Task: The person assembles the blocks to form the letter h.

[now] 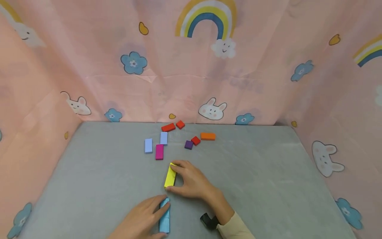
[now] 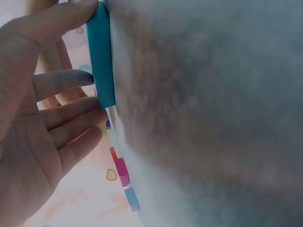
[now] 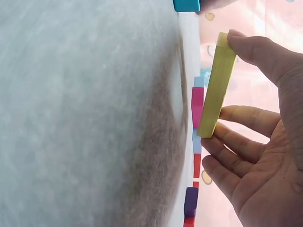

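My right hand (image 1: 191, 181) holds a long yellow block (image 1: 170, 176) by its two ends, thumb at the near end and fingers at the far end. In the right wrist view the yellow block (image 3: 218, 87) is tilted and raised off the grey surface. Nearer to me, my left hand (image 1: 143, 215) grips a long light-blue block (image 1: 164, 217) between thumb and fingers. That blue block (image 2: 100, 59) lies against the cloth in the left wrist view. A magenta block (image 1: 159, 152) lies just beyond the yellow one.
Two pale blue blocks (image 1: 148, 146) lie beside the magenta block. Farther back are red blocks (image 1: 168, 127), a purple block (image 1: 188, 144) and an orange block (image 1: 208, 136). A pink patterned curtain (image 1: 167, 86) rises behind the grey table (image 1: 262, 186). A black device (image 1: 209, 221) sits at my right wrist.
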